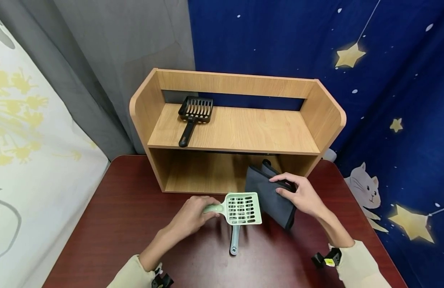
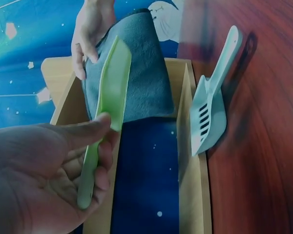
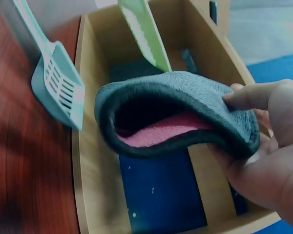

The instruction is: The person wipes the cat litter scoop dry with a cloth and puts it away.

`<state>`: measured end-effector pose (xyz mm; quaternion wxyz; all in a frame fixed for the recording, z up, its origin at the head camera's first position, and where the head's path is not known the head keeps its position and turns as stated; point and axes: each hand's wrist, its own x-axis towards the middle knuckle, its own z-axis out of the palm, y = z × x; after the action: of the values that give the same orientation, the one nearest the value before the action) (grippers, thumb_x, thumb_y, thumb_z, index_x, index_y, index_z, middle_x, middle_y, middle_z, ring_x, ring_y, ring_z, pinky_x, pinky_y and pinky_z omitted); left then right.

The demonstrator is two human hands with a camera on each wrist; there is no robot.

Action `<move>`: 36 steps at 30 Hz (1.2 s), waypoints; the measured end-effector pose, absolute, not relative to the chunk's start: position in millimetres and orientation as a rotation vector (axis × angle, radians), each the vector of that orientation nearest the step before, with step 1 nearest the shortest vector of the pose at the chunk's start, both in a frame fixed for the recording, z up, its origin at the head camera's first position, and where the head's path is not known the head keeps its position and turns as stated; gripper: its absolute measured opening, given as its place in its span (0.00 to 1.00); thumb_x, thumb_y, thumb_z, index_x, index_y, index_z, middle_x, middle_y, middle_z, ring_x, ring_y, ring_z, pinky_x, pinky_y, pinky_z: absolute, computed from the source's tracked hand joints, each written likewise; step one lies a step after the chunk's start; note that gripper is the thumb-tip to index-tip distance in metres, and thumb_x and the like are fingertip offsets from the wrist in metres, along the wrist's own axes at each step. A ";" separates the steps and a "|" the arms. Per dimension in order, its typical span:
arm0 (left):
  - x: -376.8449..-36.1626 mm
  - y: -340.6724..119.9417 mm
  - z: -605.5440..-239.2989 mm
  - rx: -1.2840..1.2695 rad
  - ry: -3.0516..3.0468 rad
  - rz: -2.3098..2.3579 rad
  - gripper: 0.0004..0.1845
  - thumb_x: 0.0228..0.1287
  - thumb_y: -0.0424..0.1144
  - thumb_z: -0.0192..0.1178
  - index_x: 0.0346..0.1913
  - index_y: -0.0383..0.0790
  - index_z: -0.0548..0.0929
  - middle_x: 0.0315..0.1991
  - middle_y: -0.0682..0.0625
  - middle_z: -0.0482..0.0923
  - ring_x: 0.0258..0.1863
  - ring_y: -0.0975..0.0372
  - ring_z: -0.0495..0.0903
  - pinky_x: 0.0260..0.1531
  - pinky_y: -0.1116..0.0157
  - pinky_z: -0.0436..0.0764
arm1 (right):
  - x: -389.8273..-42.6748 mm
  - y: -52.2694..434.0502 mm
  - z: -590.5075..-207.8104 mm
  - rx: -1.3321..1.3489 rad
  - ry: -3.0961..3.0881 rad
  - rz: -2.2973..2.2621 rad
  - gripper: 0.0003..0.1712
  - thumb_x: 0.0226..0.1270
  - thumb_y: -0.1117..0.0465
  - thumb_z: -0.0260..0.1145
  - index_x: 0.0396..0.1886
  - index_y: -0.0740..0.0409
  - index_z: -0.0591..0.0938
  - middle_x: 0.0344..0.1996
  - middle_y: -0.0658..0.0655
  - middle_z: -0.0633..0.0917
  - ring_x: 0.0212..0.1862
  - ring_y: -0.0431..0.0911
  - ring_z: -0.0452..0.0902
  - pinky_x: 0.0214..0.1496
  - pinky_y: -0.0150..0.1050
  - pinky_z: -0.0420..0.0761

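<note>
My left hand (image 1: 196, 212) grips the handle of a light green litter scoop (image 1: 243, 208), its slotted head pointing right, above the table. Beneath that head a pale blue litter scoop (image 1: 234, 242) lies on the table, its handle towards me; the left wrist view shows its slotted head (image 2: 205, 122). My right hand (image 1: 301, 194) pinches the edge of a folded dark grey cloth (image 1: 270, 200) with black trim, held at the front of the lower shelf. A pink inner side (image 3: 168, 129) shows in its fold. A black litter scoop (image 1: 196, 114) rests on the upper shelf, at its left.
A two-level wooden shelf unit (image 1: 236, 130) stands at the back of the dark red table (image 1: 132, 224). Behind it hang a grey curtain (image 1: 135, 36) and a blue starry curtain (image 1: 279, 36). White patterned fabric (image 1: 38, 160) hangs at the left.
</note>
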<state>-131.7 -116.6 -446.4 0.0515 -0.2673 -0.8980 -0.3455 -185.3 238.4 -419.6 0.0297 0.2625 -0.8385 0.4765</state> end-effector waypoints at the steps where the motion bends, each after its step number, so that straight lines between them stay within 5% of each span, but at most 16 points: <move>1: -132.3 -117.8 -445.4 -0.850 -2.732 -1.059 0.10 0.60 0.33 0.77 0.44 0.39 0.91 0.38 0.52 0.90 0.30 0.71 0.78 0.31 0.69 0.78 | -187.1 239.9 -420.1 0.839 -2.581 1.471 0.18 0.70 0.71 0.72 0.55 0.51 0.89 0.52 0.53 0.89 0.55 0.39 0.80 0.57 0.26 0.74; 17: -140.4 -104.3 -441.2 -1.147 -2.759 -1.209 0.11 0.64 0.36 0.75 0.48 0.42 0.92 0.42 0.56 0.91 0.39 0.72 0.82 0.42 0.70 0.81 | -205.8 197.8 -431.8 1.302 -2.489 1.688 0.16 0.72 0.71 0.70 0.55 0.55 0.89 0.50 0.56 0.88 0.53 0.46 0.81 0.59 0.33 0.75; 36: -139.9 -125.0 -442.0 -1.013 -2.719 -1.129 0.12 0.61 0.35 0.76 0.48 0.38 0.92 0.41 0.51 0.91 0.35 0.70 0.82 0.35 0.70 0.81 | -197.7 236.4 -426.8 1.058 -2.549 1.582 0.16 0.73 0.71 0.69 0.56 0.54 0.89 0.51 0.54 0.88 0.57 0.41 0.77 0.63 0.28 0.70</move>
<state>-139.9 -125.0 -442.0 0.0142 -0.3255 -0.8732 -0.3626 -197.7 236.4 -426.8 -0.0194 0.3325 -0.8012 0.4972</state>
